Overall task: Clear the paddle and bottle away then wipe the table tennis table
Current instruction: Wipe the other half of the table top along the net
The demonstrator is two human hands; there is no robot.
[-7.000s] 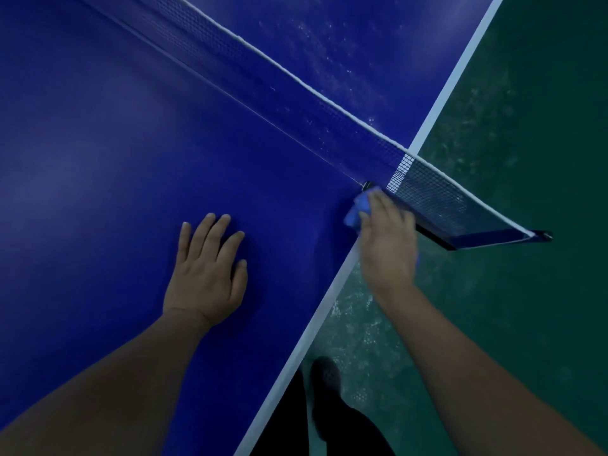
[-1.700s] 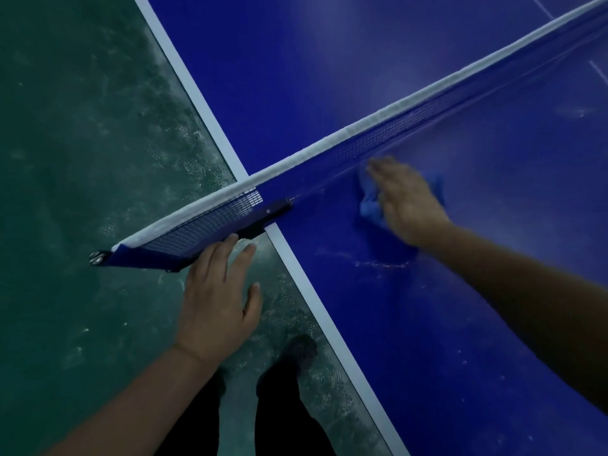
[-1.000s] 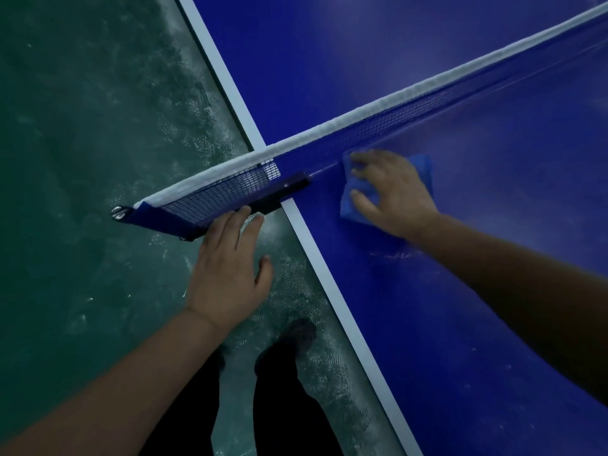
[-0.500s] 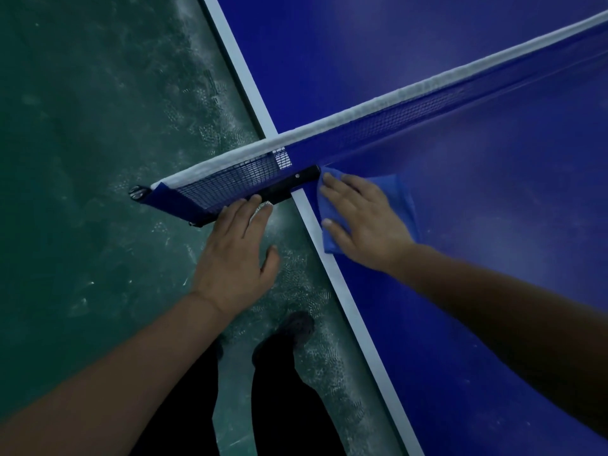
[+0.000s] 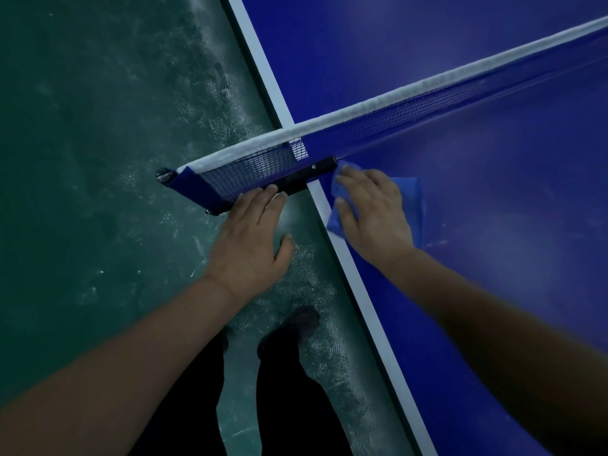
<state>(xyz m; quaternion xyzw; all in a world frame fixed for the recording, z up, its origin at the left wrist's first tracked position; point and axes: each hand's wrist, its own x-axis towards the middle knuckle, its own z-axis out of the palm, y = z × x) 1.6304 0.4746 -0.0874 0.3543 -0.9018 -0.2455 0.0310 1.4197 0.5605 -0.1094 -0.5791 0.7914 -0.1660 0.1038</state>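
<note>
Right hand (image 5: 375, 212) flat on blue cloth (image 5: 415, 205) at table (image 5: 493, 291) white edge, beside net clamp (image 5: 309, 179), left hand (image 5: 250, 245) flat, fingers touching clamp, wide table surface to the right

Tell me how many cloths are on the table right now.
1: a blue cloth under the right hand, at the table edge by the net clamp. None elsewhere in view.

You have one view only, from the head camera, looking steeply down and forward over your own forearms. It sits close above the table (image 5: 460, 291) edge where the net (image 5: 378, 126) clamp juts out, with floor (image 5: 82, 159) filling the left half and your legs at the bottom
</note>
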